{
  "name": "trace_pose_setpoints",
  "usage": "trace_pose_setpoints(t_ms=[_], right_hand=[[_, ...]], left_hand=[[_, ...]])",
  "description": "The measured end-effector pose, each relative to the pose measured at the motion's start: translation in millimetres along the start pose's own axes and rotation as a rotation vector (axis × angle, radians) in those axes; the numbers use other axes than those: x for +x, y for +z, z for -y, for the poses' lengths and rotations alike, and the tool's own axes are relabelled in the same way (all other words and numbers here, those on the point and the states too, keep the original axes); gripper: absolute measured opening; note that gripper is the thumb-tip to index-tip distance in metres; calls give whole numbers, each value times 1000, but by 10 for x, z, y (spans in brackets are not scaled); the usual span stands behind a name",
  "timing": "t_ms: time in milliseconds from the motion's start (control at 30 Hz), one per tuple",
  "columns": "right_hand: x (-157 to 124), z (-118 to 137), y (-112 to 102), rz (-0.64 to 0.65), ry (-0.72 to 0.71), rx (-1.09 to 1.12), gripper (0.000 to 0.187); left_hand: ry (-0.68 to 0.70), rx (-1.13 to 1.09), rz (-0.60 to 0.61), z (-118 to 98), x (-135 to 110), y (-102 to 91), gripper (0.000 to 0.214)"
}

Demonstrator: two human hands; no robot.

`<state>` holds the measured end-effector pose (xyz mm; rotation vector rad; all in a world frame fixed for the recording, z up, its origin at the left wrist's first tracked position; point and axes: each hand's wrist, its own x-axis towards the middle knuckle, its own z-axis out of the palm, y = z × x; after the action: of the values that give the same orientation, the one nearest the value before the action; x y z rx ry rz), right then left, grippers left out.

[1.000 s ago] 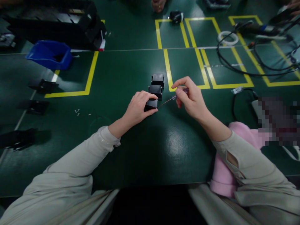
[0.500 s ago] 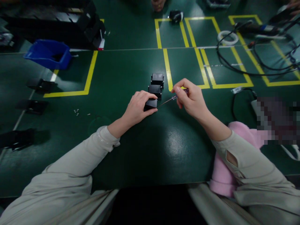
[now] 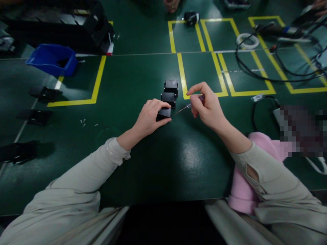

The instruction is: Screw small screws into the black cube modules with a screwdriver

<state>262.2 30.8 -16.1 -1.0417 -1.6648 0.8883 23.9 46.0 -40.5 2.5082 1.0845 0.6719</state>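
Observation:
My left hand [image 3: 150,117] is closed around the nearest black rectangular block [image 3: 164,112], thumb along its near side and fingers over its far side. Two similar black blocks, a middle one [image 3: 168,98] and a far one [image 3: 171,86], stand in a row just beyond it. In my right hand [image 3: 208,105] is a thin screwdriver [image 3: 189,105], its handle gripped by thumb and fingers with the index finger raised. The shaft slants down to the left, and its tip meets the right end of the held block near my left thumb. What the tip touches there is too small to tell.
Several small screws [image 3: 83,122] lie on the green table [image 3: 153,163] at left. A blue bin [image 3: 52,59] sits by black racks [image 3: 94,30]. More black parts [image 3: 19,151] line the left edge. Pink cloth [image 3: 245,187] and a coiled cable [image 3: 255,76] are at right; another person's hand [image 3: 171,5] shows far off.
My right index finger has lifted and straightened a little off the screwdriver handle. My left hand and the blocks stay in place.

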Motion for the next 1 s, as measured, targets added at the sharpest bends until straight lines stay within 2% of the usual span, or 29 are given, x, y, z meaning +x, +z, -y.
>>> trace_pose_setpoints(t_ms=[100,267,500,667,833,1000], right_hand=[[1,-4,-3,1,-9,27,10],[5,9,-11,-3,27,-25,27],[-5,13,-11,-14,0,-25,13],[-1,34,-13,-6,28,-48,22],[-1,22,-5,-7,9,-19,7],[-2,21,-9,12,20,-32,21]], left_hand=[[1,7,2,4,4,5,35],[-13,8,14,12,2,11,36],[-10,9,11,9,8,6,36],[4,5,0,9,-2,9,35],[-14,7,12,8,0,2,35],[3,10,4,9,5,3,35]])
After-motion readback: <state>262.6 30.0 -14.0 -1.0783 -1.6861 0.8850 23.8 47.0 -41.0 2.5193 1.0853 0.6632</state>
